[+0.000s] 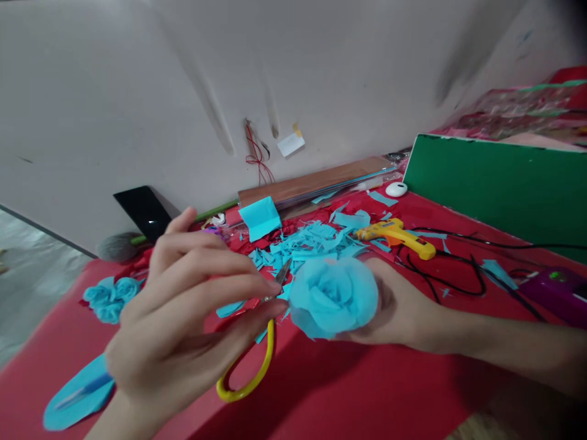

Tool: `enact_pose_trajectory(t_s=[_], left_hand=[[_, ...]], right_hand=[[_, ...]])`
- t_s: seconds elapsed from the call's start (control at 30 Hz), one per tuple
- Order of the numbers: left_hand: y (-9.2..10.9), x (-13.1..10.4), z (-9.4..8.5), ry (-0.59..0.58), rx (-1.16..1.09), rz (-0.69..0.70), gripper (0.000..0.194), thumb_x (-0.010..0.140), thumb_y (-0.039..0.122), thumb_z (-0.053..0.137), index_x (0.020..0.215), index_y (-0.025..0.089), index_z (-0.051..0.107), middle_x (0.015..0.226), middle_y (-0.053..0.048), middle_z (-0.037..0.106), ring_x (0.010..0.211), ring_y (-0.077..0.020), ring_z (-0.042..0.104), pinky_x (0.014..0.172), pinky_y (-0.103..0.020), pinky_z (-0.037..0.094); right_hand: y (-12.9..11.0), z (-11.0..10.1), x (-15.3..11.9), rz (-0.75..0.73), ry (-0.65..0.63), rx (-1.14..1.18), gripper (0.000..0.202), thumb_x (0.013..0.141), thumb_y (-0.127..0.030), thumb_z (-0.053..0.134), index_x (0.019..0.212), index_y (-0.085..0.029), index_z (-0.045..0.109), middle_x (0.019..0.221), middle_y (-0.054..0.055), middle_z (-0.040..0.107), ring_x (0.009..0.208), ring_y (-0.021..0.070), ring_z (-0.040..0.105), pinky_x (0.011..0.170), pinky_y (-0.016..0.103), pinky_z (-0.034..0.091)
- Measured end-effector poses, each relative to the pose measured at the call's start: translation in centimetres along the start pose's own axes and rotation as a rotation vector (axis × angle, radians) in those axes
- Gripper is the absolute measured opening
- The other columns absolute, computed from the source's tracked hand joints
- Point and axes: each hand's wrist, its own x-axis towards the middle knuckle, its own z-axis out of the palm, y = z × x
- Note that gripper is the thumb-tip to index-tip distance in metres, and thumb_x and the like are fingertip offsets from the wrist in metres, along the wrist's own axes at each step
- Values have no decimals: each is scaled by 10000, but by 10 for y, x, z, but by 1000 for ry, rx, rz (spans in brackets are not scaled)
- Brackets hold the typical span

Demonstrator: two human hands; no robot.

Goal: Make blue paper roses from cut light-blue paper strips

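A light-blue crepe paper rose (334, 296) faces me, its layered petals curled round a tight centre. My right hand (389, 305) grips it from behind; most of those fingers are hidden by the petals. At the flower's left edge is my left hand (197, 299), with thumb and index tips close together but a small gap showing between them. Whether they touch a petal is unclear. Behind and below that hand, yellow-handled scissors (250, 388) lie on the red table, partly covered by my fingers.
Blue paper scraps (312, 241) are heaped behind the rose. A yellow glue gun (398, 237) with a black cord lies to their right. Finished blue roses (110, 298) and a pen (87, 389) on a blue paper piece are at left. A green board (495, 189) stands at right.
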Motion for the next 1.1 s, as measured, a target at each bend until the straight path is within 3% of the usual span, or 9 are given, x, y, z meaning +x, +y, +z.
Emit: enact_pose_trajectory(t_s=[0.07,0.13,0.2,0.3,0.43,0.57,0.73,0.97,1.1], left_hand=[[1,-2,4,-75,-99,-106,81,732,196,631,734,277,621,751,86,614,762,-85,530,904,-224,402],[3,-3,8,-215,-281,-393,106,823,252,530,787,288,623,811,86,635,791,-72,564,738,-148,449],[7,-3,11,-321,-454,-658,141,836,322,506,816,299,644,830,80,662,813,-92,598,675,-139,464],[14,-4,13,-374,-557,-793,152,783,389,563,781,277,665,784,58,681,776,-125,626,669,-158,484],[17,-8,10,-392,-433,-681,170,757,422,576,837,293,652,761,49,671,738,-127,628,565,-120,482],[19,-6,8,-443,-306,-492,156,751,339,591,896,295,626,758,49,663,695,-116,626,565,-113,492],[27,-2,11,-373,-225,-398,105,756,306,580,845,317,634,698,87,656,474,-43,535,461,-82,449],[26,-4,14,-321,-224,-309,119,715,229,631,721,347,640,708,137,678,670,-37,620,599,-41,469],[23,-7,11,-342,-217,-250,162,705,189,641,748,345,643,727,124,694,741,-63,628,628,-81,485]], right_hand=[[1,-3,0,-103,48,-104,98,675,-146,660,707,-186,576,789,-2,609,825,132,571,776,251,471],[2,-6,0,-149,51,-200,70,693,-161,651,703,-172,582,760,11,586,811,139,537,768,269,455],[5,-8,0,-172,39,-255,38,720,-167,631,726,-154,597,773,32,583,816,145,511,763,290,441],[8,-10,1,-214,49,-300,37,750,-128,596,780,-148,605,807,44,593,832,146,495,770,310,425],[12,-11,2,-287,89,-348,56,771,-144,584,814,-167,613,833,41,606,840,152,504,772,329,430],[15,-12,1,-321,107,-375,78,791,-184,573,845,-156,621,847,54,606,850,155,500,775,330,429],[15,-11,-1,-375,96,-421,137,795,-258,581,844,-140,630,855,69,613,833,163,477,760,343,430],[6,-14,-1,-505,100,-657,188,864,-235,481,874,-125,632,855,77,628,860,157,467,801,338,422],[7,-16,-4,-576,116,-748,125,809,-167,560,902,-119,629,893,80,632,889,170,468,811,343,430]])
